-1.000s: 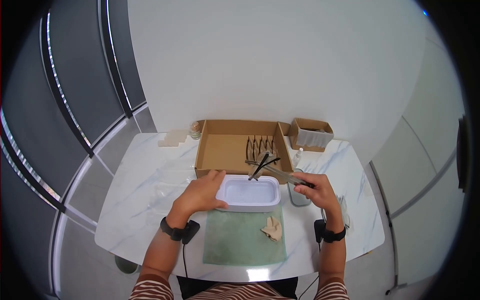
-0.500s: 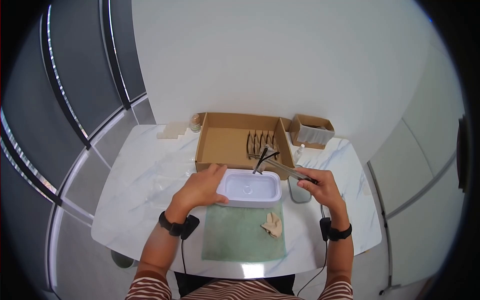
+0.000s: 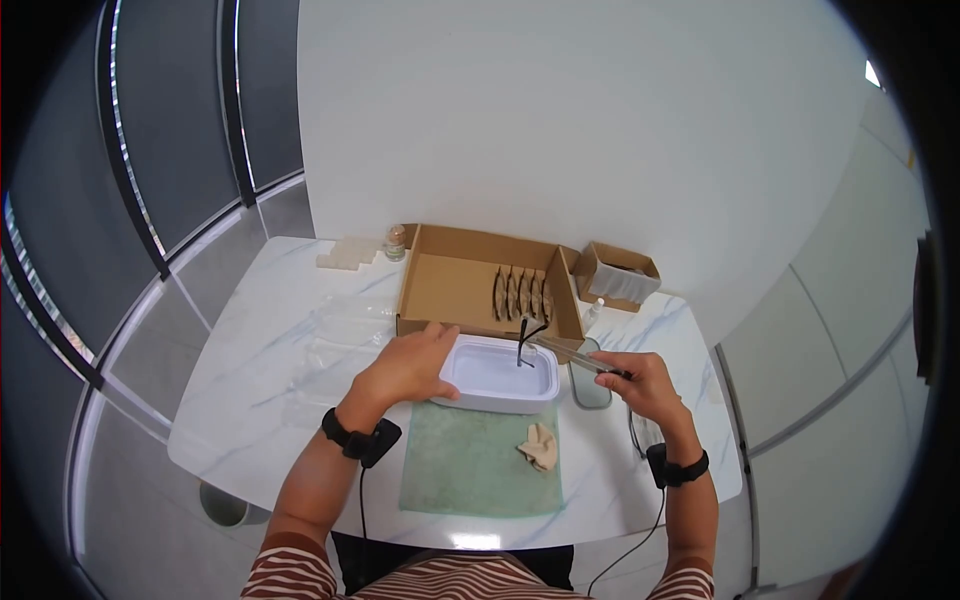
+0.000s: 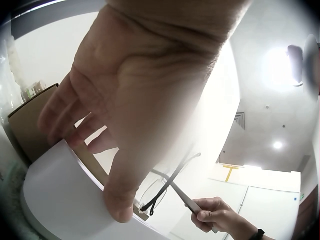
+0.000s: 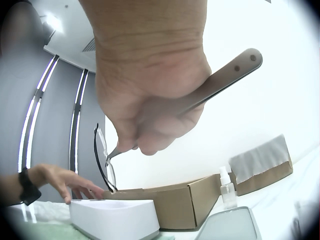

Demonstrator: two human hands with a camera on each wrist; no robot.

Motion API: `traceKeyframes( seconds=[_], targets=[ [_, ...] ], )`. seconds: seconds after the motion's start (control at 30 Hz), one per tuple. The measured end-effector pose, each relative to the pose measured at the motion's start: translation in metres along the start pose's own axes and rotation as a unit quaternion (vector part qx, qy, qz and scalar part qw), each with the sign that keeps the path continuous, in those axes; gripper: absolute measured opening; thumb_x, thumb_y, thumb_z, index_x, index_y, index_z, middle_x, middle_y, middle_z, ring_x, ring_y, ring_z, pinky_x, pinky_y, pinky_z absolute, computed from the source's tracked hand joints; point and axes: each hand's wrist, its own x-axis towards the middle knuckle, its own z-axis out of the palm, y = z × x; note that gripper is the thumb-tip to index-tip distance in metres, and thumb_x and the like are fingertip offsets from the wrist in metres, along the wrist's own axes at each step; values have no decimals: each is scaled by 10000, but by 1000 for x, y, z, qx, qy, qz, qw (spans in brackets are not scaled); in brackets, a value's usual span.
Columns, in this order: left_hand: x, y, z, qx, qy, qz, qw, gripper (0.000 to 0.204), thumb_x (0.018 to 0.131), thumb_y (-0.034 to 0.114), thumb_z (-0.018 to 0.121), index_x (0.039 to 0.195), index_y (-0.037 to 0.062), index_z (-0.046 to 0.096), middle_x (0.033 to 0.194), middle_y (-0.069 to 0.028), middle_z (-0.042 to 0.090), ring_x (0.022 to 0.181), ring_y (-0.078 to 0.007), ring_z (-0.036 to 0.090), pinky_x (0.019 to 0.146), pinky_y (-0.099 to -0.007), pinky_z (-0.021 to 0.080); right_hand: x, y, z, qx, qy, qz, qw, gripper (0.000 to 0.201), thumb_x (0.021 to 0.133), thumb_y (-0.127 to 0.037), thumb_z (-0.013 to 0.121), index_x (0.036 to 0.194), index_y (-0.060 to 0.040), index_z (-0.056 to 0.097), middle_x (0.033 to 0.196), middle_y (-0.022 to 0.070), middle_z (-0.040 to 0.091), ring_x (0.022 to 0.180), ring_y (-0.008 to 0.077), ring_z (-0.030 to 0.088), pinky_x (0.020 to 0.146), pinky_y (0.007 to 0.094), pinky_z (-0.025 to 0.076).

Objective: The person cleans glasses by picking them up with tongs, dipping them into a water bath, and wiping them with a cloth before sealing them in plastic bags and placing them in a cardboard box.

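Metal tweezers are pinched in my right hand, their tips on a pair of dark-framed glasses. The glasses hang over the right part of a white, tub-like container. My left hand rests on the container's left end, thumb at the front side and fingers spread toward the back. The left wrist view shows that thumb against the white wall. From the right wrist view, the glasses hang tilted from the tweezers above the container.
Behind stands a cardboard box with several wrapped glasses. A smaller box, spray bottle and grey tray are at the right. A green cloth bears a beige cloth. Clear plastic and a jar lie left.
The glasses, held by the tweezers, have turned from lying across the container's back edge to hanging more upright over its basin. My left hand stays on the container.
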Motion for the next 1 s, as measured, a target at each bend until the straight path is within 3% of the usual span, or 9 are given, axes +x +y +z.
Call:
traceKeyframes(
  seconds=[0.1, 0.2, 0.33, 0.4, 0.53, 0.67, 0.77, 0.87, 1.0],
  targets=[
    [1, -2, 3, -1, 13, 10, 1000, 920, 724, 364, 878, 1439, -27, 449, 1379, -229, 520, 1219, -399, 579, 982, -462, 507, 0, 7, 8, 58, 62, -28, 996, 338, 848, -168, 807, 1176, -112, 751, 849, 151, 733, 674, 219, 651, 665, 323, 522],
    [0, -1, 1, 0, 10, 12, 1000, 921, 726, 363, 875, 1443, -25, 446, 1372, -233, 526, 1205, -404, 587, 983, -462, 508, 0, -5, 3, -12, 3, -4, 1000, 336, 844, -169, 809, 1170, -108, 753, 852, 154, 734, 680, 242, 659, 665, 330, 522],
    [-1, -5, 3, 2, 13, 25, 1000, 923, 731, 354, 871, 1452, -26, 438, 1359, -230, 538, 1181, -401, 600, 978, -461, 511, 1, -8, 4, 26, 31, 4, 999, 333, 839, -179, 813, 1162, -120, 756, 828, 158, 716, 661, 269, 644, 642, 342, 511],
    [0, -5, 1, 3, -4, 23, 1000, 932, 739, 357, 863, 1470, -16, 422, 1386, -210, 523, 1191, -387, 600, 980, -452, 514, 0, -21, -5, -37, 3, -23, 999, 335, 832, -176, 812, 1157, -113, 758, 818, 151, 721, 647, 275, 640, 640, 335, 513],
    [-2, -9, -6, -16, -32, 6, 999, 927, 750, 338, 852, 1488, -4, 409, 1429, -187, 502, 1178, -378, 613, 976, -448, 520, -7, -47, -25, -25, -2, -62, 998, 330, 824, -178, 810, 1147, -126, 765, 790, 136, 720, 627, 276, 634, 626, 340, 507],
    [-1, -8, -8, -30, -33, 1, 999, 914, 750, 320, 850, 1483, -9, 415, 1444, -186, 496, 1167, -385, 617, 978, -449, 519, -19, -83, -32, -137, -86, -103, 981, 309, 814, -185, 810, 1120, -160, 780, 771, 99, 726, 637, 283, 648, 598, 361, 490],
    [0, -10, -6, -17, -39, -2, 999, 910, 746, 314, 850, 1478, -12, 421, 1441, -189, 502, 1161, -391, 618, 980, -449, 518, -23, -99, -17, -253, -184, -112, 943, 303, 821, -237, 800, 1122, -204, 780, 807, 72, 738, 724, 275, 690, 633, 388, 523],
    [0, -12, -4, -16, -25, 7, 1000, 905, 746, 313, 849, 1475, -15, 425, 1434, -191, 509, 1152, -396, 622, 977, -446, 519, -18, -109, 1, -327, -219, -103, 914, 294, 851, -254, 773, 1143, -218, 773, 768, 61, 721, 727, 263, 694, 641, 385, 528],
    [-1, -9, -7, -12, -29, 7, 999, 891, 750, 310, 844, 1470, -15, 430, 1428, -191, 515, 1139, -388, 628, 964, -448, 522, -8, -111, 17, -334, -227, -112, 908, 296, 875, -270, 749, 1167, -222, 763, 791, 54, 717, 754, 264, 700, 660, 390, 534]
  ],
)
